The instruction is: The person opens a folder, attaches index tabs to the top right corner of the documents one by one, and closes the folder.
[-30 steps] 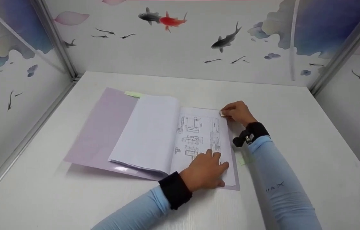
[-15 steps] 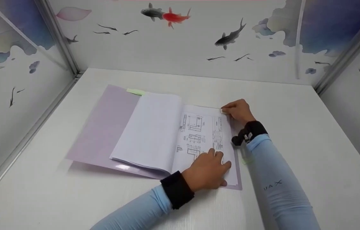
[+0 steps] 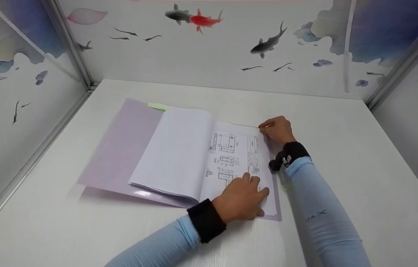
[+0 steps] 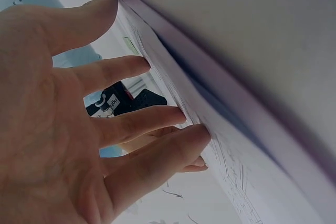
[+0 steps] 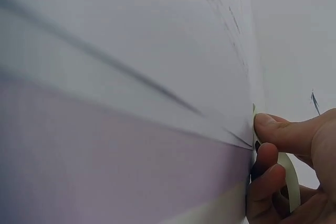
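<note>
A pale purple folder (image 3: 112, 148) lies open on the table, holding a stack of white pages. The left-hand pages (image 3: 175, 148) show a blank side; the right-hand page (image 3: 244, 129) carries printed technical drawings. My left hand (image 3: 240, 198) rests its spread fingertips on the lower part of the drawing page, as the left wrist view also shows. At that page's far right corner, my right hand (image 3: 278, 129) pinches a pale green sticky note (image 5: 291, 182), with the thumb tip right at the page edge. Part of the note is hidden among the fingers.
Another green sticky note (image 3: 158, 106) sticks out at the folder's far edge. A further green piece (image 3: 286, 185) lies beside the folder, partly under the right forearm. White printed panels (image 3: 212, 55) enclose the white table (image 3: 361, 167) at the back and sides.
The pale piece visible at my right fingertips earlier is now mostly covered by them at the corner. My left hand stays in place on the page; the whole view shifts slightly.
</note>
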The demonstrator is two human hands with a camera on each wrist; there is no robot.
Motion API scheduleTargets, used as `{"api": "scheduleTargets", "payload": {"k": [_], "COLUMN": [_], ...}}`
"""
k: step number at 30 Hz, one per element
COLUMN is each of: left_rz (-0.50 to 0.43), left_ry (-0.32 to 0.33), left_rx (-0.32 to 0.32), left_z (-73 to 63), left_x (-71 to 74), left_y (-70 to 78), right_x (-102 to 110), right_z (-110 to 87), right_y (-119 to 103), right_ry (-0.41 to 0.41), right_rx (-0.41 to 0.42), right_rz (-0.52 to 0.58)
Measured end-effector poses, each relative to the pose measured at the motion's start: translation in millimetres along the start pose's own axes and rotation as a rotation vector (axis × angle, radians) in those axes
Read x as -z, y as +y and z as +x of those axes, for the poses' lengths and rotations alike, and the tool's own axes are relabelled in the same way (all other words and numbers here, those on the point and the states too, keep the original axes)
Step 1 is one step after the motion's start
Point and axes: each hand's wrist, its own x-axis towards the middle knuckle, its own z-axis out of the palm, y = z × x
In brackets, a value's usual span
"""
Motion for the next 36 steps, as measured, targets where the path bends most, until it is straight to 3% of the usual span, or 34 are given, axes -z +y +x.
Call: {"api": "scheduleTargets", "payload": {"k": [9,23,29,36], "left_rz": [0.008,-0.011,-0.017,0.003], "left_ry": [0.048,-0.004,-0.002,-0.003], "left_rx": [-0.010,-0.002,-0.001,-0.004], "left_z": [-2.0,0.6,1.0,-0.5], "left_x": [-1.8,-2.1,-1.2,0.8], "left_y": [0.3,0.3,1.1,0.8], "right_x": [-2.5,-3.5,1.3,2.3], "right_z": [0.1,2.2,1.7,2.6], "right_y": [-0.1,-5.7,-6.2,-6.5], "right_ry": [0.025,-0.015,-0.016,-0.038], "right_rx": [0.018,-0.059,-0.050,-0.106], "right_rz": [-0.028,-0.037,-0.037,-0.061]}}
